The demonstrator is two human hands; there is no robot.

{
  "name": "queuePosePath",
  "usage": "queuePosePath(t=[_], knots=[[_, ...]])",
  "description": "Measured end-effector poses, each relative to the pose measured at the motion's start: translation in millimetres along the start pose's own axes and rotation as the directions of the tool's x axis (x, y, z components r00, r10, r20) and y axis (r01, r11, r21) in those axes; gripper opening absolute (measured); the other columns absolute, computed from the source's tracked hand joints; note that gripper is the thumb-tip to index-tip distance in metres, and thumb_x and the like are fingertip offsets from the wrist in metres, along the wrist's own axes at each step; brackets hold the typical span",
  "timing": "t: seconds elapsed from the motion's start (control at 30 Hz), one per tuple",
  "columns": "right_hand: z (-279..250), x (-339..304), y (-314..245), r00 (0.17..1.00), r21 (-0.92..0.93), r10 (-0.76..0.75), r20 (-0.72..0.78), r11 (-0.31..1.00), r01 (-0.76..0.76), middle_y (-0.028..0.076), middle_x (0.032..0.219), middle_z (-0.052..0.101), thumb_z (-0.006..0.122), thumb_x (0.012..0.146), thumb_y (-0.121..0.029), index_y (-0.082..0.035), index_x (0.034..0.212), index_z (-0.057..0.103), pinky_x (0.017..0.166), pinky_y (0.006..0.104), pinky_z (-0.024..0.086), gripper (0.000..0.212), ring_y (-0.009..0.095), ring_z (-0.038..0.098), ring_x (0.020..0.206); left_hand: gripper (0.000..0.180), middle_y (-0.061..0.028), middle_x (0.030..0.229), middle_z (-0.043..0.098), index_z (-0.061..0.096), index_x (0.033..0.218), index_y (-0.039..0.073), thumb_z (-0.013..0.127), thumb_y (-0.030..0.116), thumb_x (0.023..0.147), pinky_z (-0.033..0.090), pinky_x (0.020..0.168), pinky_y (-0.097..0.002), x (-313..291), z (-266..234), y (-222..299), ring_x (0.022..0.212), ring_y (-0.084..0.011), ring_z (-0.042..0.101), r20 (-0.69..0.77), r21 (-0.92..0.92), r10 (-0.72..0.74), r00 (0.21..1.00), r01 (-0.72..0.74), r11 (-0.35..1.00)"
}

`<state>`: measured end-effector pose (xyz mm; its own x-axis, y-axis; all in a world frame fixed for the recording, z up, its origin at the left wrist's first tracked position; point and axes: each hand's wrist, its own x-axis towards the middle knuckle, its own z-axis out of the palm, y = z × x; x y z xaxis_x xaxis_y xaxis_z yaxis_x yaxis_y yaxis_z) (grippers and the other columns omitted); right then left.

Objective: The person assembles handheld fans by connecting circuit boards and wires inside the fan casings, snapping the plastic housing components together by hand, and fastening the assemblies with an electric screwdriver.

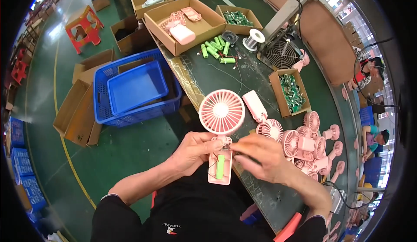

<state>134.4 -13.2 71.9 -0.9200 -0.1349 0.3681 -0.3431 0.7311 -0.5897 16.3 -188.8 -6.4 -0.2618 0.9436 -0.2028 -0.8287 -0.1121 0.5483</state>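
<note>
A pink handheld fan [221, 110] is held upright in front of me, its round grille at the top. My left hand [194, 151] is closed round the fan's neck, thumb across it. The handle below lies open as a shallow shell [225, 180]. Inside it rests a green battery cell [220, 167] with thin dark wires beside it. My right hand [263, 155] is at the right side of the neck, slightly blurred. Its thumb and fingers come together there, and whatever they pinch is too small to make out.
Several pink fans [299, 143] are heaped on the bench [202, 74] to the right. Beyond are loose green cells [213, 48], a wire spool [253, 40], a black cooling fan [281, 53] and boxes of circuit boards [292, 92]. A blue crate [102, 96] stands left; co-workers sit far right.
</note>
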Motion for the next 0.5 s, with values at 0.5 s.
queuePosePath(t=[0.5], knots=[[24.7, -21.3, 8.4, 0.572, 0.684, 0.776, 0.265, 0.267, -0.679, 0.006, 0.071, 0.063, 0.066, 0.089, -0.007, 0.001, 0.091, 0.066, 0.046, 0.0208, 0.037, 0.008, 0.009, 0.053, 0.055, 0.029, -0.0127, 0.106, 0.068, 0.063, 0.115, -0.009, 0.062, 0.011, 0.094, 0.054, 0.084, -0.0324, -1.9, -6.9, -22.5, 0.095, -0.0161, 0.065, -0.075, 0.288, 0.223, 0.972, -0.193, 0.938]])
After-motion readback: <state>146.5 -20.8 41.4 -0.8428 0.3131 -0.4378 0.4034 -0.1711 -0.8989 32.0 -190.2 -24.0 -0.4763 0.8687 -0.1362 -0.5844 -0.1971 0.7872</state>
